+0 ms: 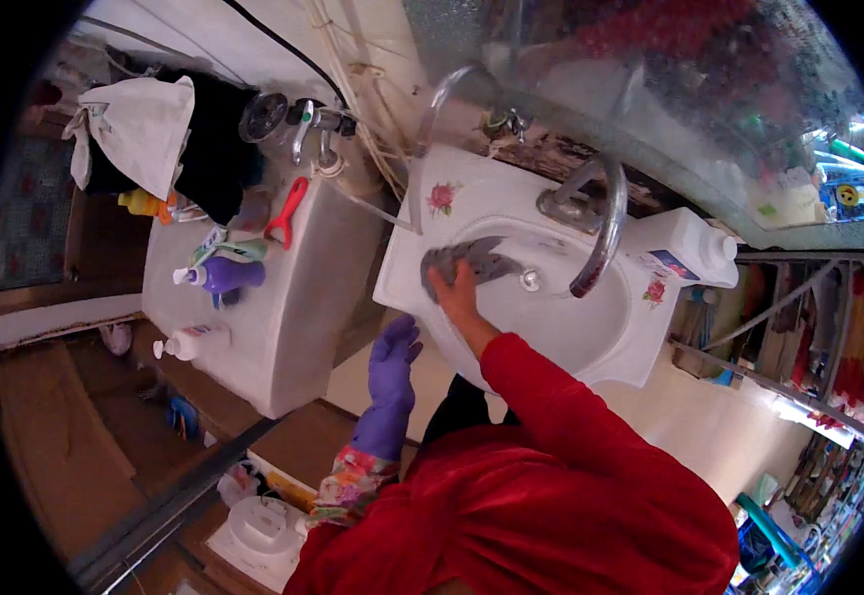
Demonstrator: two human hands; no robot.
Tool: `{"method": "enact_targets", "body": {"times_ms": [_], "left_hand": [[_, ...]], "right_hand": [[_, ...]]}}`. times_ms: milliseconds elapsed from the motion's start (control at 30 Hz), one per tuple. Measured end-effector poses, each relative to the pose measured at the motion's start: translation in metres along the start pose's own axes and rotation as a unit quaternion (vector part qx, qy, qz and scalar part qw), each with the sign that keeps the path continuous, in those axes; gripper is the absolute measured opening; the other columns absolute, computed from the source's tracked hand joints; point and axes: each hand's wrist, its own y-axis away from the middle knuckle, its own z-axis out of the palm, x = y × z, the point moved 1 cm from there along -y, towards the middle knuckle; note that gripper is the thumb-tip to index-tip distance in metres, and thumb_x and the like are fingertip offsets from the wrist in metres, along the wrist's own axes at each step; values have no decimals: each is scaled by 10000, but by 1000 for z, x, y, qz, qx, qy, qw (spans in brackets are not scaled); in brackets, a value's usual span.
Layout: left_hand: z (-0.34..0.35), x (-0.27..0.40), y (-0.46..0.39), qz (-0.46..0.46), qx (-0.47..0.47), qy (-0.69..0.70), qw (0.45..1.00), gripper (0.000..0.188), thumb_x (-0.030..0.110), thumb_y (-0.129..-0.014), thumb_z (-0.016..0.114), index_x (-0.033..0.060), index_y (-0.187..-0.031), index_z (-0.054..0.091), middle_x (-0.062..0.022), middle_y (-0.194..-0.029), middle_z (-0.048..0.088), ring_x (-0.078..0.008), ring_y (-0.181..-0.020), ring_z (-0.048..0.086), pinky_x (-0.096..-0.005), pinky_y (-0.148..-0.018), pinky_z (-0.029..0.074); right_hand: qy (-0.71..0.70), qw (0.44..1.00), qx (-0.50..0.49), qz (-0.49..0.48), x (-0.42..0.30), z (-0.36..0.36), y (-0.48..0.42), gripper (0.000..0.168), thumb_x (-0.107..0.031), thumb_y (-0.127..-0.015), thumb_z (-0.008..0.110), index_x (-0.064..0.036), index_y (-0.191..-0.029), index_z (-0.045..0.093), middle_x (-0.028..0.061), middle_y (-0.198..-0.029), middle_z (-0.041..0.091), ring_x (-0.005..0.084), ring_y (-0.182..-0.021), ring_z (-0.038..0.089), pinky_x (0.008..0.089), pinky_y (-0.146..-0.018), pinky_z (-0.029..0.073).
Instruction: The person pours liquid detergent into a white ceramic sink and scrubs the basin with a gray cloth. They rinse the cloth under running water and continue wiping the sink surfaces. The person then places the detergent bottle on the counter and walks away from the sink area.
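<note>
My right hand (458, 294), bare and in a red sleeve, grips a wet-looking grey cloth (488, 256) against the left inner side of a white ceramic washbasin (573, 346). Part of the cloth reaches toward the metal drain (530, 280). Over the bowl curves a chrome faucet (610, 223). My left hand (395, 346) wears a purple rubber glove with a floral cuff. It hangs just off the basin's left front edge, its fingers loosely apart and nothing visible in them.
A white jug (681, 245) stands at the basin's right back corner. Left of the basin, a white ledge (305, 297) carries a red-handled peeler-like tool (288, 216), a purple bottle (227, 275) and a white bottle (198, 342). Behind the faucet is a mirror (670, 97).
</note>
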Motion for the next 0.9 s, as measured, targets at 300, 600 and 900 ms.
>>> {"method": "enact_targets", "body": {"times_ms": [300,600,900], "left_hand": [[68,16,-9,7,-82,0,997,341,55,-895,481,44,-1232,535,-88,-1239,560,-213,-1113,549,-339,-933,445],[114,-11,3,-47,-153,-21,987,319,41,-930,430,43,-1237,520,-83,-1255,544,-219,-1120,530,-349,-935,438],[109,-21,15,-59,-112,-24,992,318,64,-909,484,32,-1222,535,-87,-1206,569,-207,-1089,554,-340,-928,454]], "right_hand": [[247,867,-433,-2,53,-169,103,544,-326,-728,599,-64,-1197,512,251,-1116,528,408,-1083,498,487,-895,415],[685,585,-407,-151,1,-305,-10,304,-242,-800,582,-126,-1067,669,136,-1025,636,314,-1023,571,446,-834,462],[668,714,-167,-129,71,-257,14,550,-200,-826,549,9,-1319,421,217,-1272,455,327,-1058,518,442,-836,478]]}}
